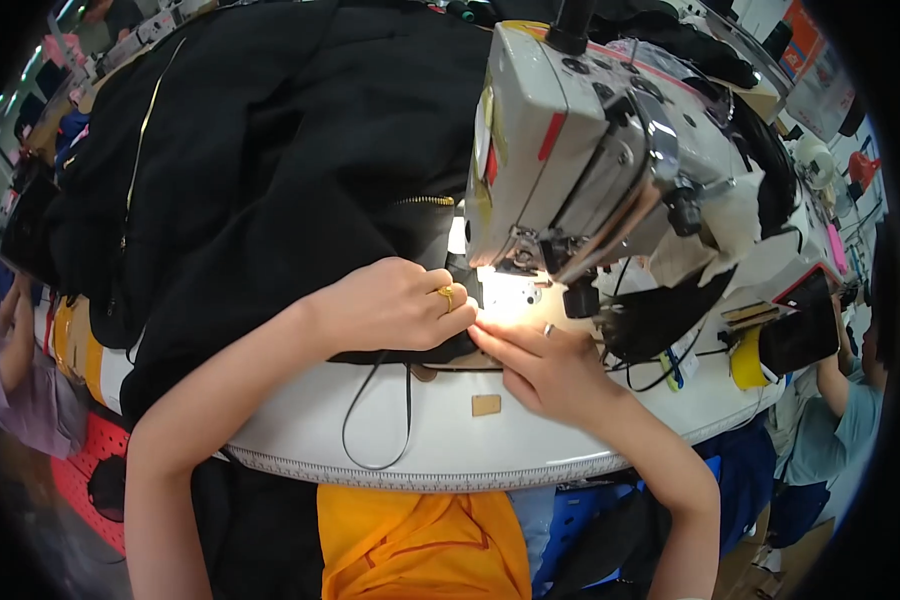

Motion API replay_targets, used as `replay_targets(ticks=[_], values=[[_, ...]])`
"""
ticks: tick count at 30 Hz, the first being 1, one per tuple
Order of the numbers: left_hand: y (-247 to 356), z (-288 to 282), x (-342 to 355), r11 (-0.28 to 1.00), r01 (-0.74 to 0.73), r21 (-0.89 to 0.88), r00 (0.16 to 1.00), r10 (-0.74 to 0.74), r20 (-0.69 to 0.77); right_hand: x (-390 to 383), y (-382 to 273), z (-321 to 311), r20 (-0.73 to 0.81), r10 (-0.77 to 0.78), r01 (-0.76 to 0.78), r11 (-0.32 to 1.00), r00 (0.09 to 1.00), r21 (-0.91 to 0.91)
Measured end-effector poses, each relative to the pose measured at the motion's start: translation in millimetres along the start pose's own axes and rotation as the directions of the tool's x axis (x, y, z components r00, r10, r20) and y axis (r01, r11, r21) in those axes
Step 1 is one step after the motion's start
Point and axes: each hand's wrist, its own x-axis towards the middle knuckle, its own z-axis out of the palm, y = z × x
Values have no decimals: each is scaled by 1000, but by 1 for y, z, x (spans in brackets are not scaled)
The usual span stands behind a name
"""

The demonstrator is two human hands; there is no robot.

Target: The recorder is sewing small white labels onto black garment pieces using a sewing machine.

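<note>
My left hand [400, 305], with a gold ring, has curled fingers gripping the edge of the black fabric [270, 220] just left of the sewing machine's lit needle area. My right hand [560, 375], with a silver ring, meets it at the fingertips, its fingers pressed close; what they hold is hidden. The white machine head [530, 140] stands over both hands, lighting the plate [520, 293]. Black garments with brass zippers [135, 170] cover the table's back and left. A small tan rectangle [486, 404] lies below my hands.
The white table edge [330, 460] has a measuring tape along it. A thin black cord [405, 420] loops on it. Black cloth and scraps [650, 330] lie right of the machine. Co-workers sit at left [25, 390] and right [845, 400]. An orange cloth [420, 540] is below.
</note>
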Motion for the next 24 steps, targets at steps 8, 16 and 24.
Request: replay_targets(ticks=[8,16,24], values=[[9,13,6,981,171,88,984,-166,-64,-3,0,5,8,17,-16,997,1000,-74],[24,-11,11,965,260,24,946,-259,193,-8,1,7,19,22,-19,988,1000,-156],[40,-3,9,901,432,-38,900,-428,84,-4,4,18,-24,35,-39,986,999,-165]])
